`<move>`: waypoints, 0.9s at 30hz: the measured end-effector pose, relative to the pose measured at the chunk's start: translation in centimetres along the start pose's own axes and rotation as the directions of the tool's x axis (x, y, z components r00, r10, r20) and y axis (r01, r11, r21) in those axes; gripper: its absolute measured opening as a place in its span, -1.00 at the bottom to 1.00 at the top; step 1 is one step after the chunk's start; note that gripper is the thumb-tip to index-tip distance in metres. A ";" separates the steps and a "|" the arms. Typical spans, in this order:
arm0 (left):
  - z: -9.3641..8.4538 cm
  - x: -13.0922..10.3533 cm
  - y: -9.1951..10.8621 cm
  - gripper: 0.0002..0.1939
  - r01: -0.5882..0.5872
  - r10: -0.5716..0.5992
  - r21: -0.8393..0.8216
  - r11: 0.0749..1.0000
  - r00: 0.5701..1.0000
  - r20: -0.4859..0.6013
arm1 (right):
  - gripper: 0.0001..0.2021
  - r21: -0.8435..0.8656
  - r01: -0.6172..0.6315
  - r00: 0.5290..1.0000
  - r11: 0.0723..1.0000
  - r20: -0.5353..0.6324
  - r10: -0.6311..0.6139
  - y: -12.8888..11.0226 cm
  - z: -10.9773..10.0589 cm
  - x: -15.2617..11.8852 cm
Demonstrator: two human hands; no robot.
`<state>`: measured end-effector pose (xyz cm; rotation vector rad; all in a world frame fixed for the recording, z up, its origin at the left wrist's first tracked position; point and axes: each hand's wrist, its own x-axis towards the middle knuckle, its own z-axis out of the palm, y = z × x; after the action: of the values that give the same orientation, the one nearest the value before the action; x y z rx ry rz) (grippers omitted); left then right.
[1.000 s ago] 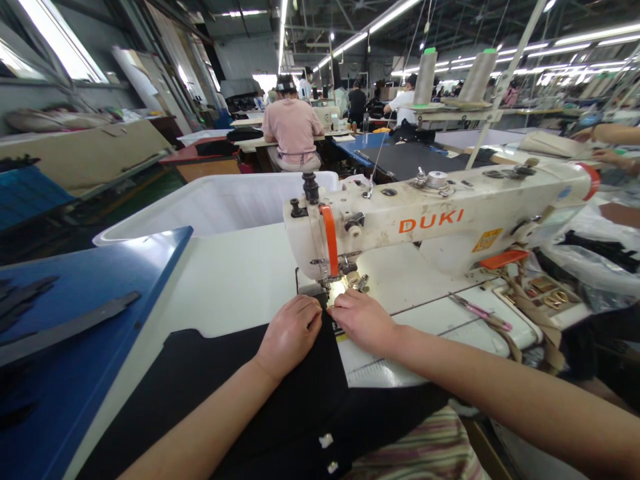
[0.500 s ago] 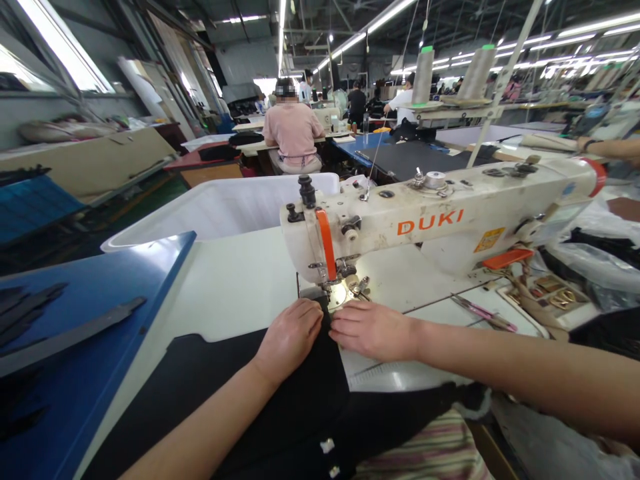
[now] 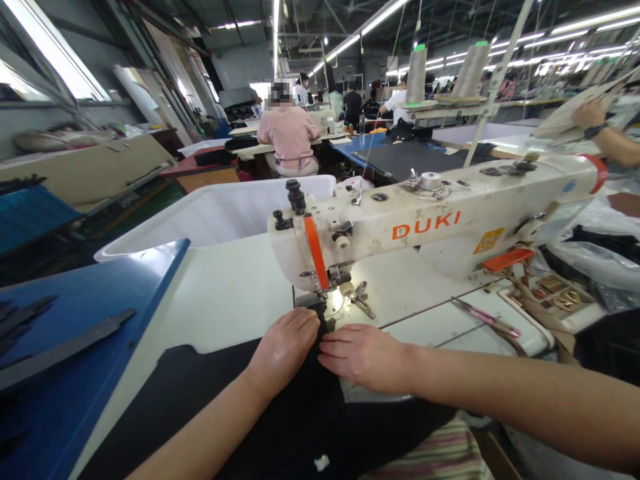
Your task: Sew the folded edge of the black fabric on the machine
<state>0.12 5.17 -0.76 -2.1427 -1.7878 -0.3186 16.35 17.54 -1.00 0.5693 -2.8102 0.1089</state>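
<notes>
1. DUKI sewing machine (image 3: 430,227): arm runs toward 2 o'clock from the presser foot (image 3: 325,297).
2. Black fabric panel (image 3: 200,400): spreads toward 7 o'clock, narrow end near the foot.
3. Right hand (image 3: 363,357): at 5 o'clock, palm down on the panel's edge, fingers extended, unclenched.
4. Left hand (image 3: 285,347): at 7 o'clock, fingers curled on the panel; pinch cannot be told.
5. Pink-handled snips (image 3: 487,318): 3 o'clock.
</notes>
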 end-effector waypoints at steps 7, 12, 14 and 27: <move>-0.1 0.1 -0.1 -0.80 -0.013 0.014 0.018 1.000 1.000 -0.024 | -0.77 0.012 -0.017 1.000 1.000 -0.022 0.017 0.0 0.2 0.0; 0.1 0.2 -0.1 -0.78 -0.020 0.021 0.017 1.000 0.999 -0.044 | -0.77 0.023 -0.026 0.999 0.999 -0.027 0.026 -0.1 0.4 -0.1; 0.2 0.2 -0.1 -0.79 -0.028 0.029 0.018 0.999 0.997 -0.066 | -0.77 0.022 -0.032 0.999 0.999 -0.030 0.033 -0.1 0.5 -0.1; 0.3 0.1 -0.2 -0.83 -0.055 0.057 0.021 0.998 0.995 -0.080 | -0.76 0.017 -0.041 0.999 0.999 -0.031 0.042 -0.2 0.4 -0.1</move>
<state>-0.05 5.35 -0.96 -2.1313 -1.6770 -0.3677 16.40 17.32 -1.38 0.5086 -2.7939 0.1476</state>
